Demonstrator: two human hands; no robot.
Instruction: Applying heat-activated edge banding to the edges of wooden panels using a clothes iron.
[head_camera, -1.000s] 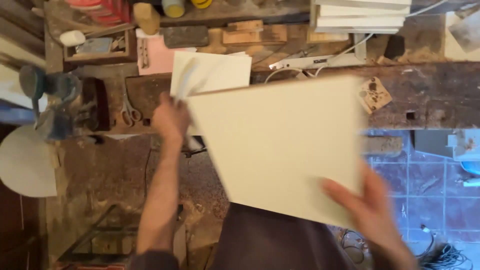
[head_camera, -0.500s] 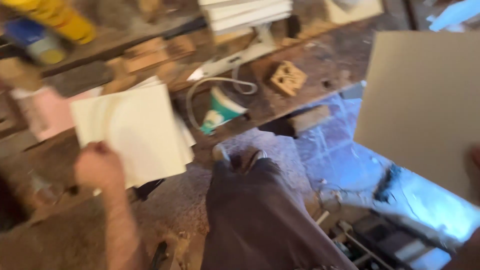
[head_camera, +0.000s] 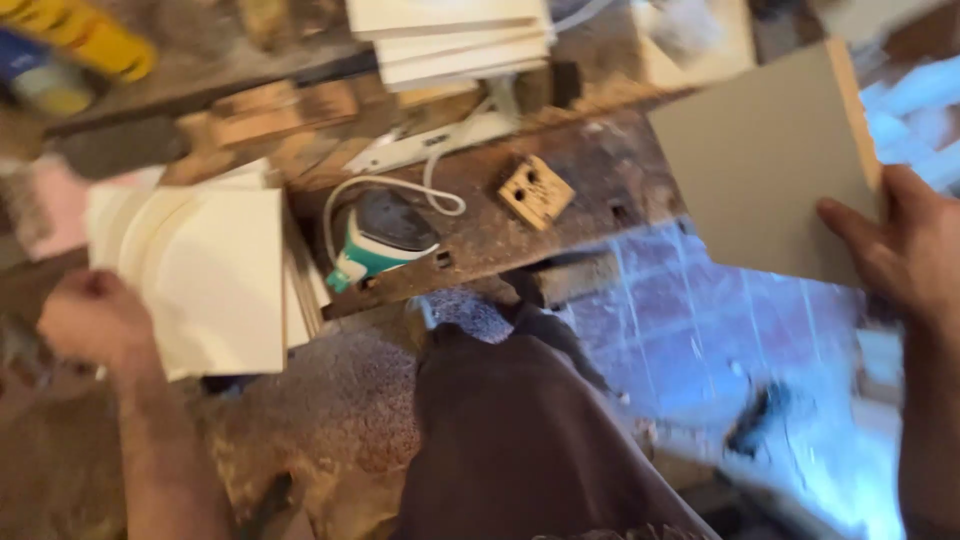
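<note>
Board (head_camera: 765, 170) edge pinched by right hand (head_camera: 900, 250).

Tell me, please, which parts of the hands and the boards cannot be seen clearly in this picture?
- Right hand: head view, fingers hidden behind the grey board; wrist cut by the right edge.
- Grey board: its top corner is cut by the top edge.
- Left hand: blurred by motion; its grip on the white sheets cannot be told.
- White sheets: blur hides how many there are.
- Stack of boards: cut off by the top edge.
</note>
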